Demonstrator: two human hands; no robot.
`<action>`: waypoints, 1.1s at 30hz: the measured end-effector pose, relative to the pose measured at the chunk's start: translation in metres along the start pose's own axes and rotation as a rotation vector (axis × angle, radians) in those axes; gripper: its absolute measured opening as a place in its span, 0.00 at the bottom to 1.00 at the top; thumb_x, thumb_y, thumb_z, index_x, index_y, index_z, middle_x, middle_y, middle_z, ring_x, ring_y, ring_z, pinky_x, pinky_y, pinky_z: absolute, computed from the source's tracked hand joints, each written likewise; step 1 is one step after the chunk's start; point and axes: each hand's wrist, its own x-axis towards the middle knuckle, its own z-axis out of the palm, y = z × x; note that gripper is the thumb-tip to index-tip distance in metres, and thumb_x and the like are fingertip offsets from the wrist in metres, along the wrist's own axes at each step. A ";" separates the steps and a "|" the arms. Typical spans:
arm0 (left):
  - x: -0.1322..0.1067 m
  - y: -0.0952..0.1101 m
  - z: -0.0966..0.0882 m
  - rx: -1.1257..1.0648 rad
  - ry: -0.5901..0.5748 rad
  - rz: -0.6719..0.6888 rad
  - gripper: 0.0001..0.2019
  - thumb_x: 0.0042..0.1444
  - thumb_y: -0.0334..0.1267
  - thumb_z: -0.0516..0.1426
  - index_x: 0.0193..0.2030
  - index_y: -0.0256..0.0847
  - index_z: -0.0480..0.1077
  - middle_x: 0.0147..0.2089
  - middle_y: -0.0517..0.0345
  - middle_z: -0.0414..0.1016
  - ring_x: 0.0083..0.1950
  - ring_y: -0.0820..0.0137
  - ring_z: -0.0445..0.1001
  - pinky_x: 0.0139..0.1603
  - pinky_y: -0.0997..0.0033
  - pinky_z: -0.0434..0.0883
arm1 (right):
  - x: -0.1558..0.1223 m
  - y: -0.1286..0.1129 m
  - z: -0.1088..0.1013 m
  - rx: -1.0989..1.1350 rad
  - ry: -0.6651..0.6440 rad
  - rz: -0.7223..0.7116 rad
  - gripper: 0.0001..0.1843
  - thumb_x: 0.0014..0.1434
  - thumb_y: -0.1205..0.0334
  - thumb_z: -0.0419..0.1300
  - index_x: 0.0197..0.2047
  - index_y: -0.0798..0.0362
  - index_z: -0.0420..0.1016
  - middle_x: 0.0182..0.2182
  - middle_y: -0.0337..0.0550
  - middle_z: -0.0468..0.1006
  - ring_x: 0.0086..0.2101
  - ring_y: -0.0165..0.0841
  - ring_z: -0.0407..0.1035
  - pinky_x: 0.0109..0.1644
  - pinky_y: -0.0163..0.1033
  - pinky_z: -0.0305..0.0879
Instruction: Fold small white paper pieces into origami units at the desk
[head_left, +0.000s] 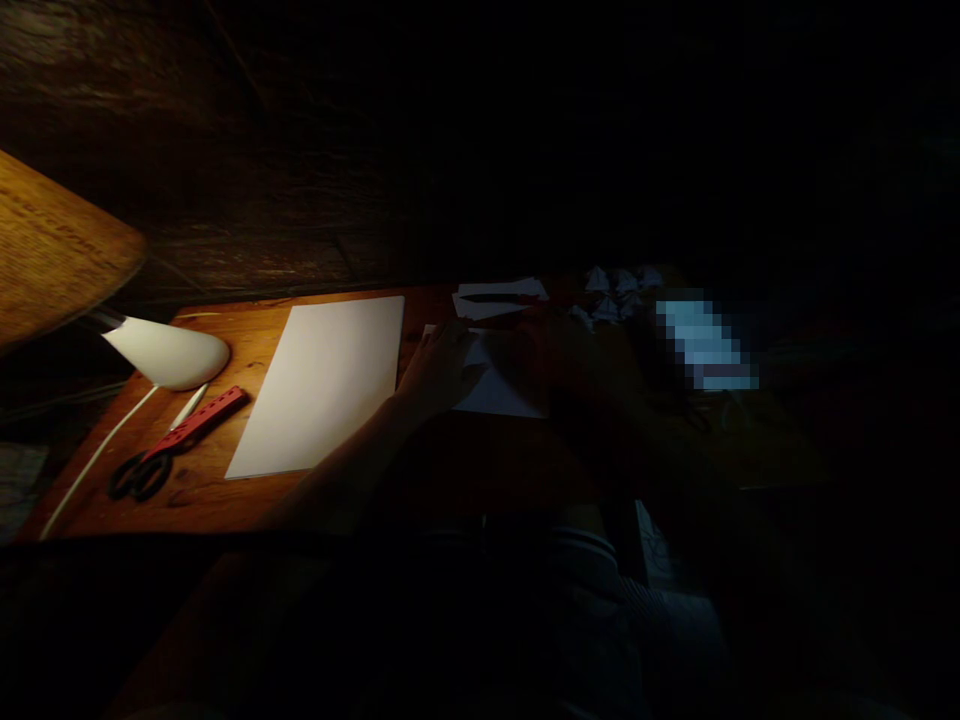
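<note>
A white sheet of paper [502, 388] lies on the wooden table in front of me, mostly in shadow. My left hand [448, 352] rests on its left part, thumb and fingers apart. My right hand [553, 345] is at the sheet's right side, so dark that its fingers do not show. Just behind the hands lie white paper pieces [491, 309] with a dark, narrow shape across them. To the left of my left forearm is a brightly lit stack of white paper [322, 385].
A lamp with a wooden shade [60, 245] and white base [169, 352] stands at left. Near it lie black-handled scissors [142, 474], a red strip with holes [201, 420] and a white pen [189, 405]. Several small folded papers [619, 292] and a glowing, pixelated rectangle [705, 343] are at right.
</note>
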 end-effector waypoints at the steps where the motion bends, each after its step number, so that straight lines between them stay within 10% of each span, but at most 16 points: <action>1: 0.000 0.000 -0.001 0.006 -0.005 0.002 0.21 0.68 0.42 0.61 0.64 0.36 0.73 0.71 0.37 0.70 0.72 0.45 0.69 0.73 0.42 0.68 | 0.000 0.000 0.001 0.006 0.004 -0.013 0.22 0.71 0.58 0.59 0.64 0.54 0.79 0.68 0.59 0.74 0.67 0.54 0.66 0.70 0.60 0.62; 33: -0.001 -0.014 0.015 -0.053 0.041 0.095 0.28 0.67 0.47 0.61 0.70 0.39 0.66 0.75 0.36 0.67 0.76 0.43 0.66 0.75 0.38 0.65 | 0.011 -0.004 0.004 0.257 -0.122 -0.111 0.17 0.69 0.56 0.63 0.57 0.49 0.86 0.52 0.48 0.88 0.48 0.42 0.81 0.51 0.41 0.70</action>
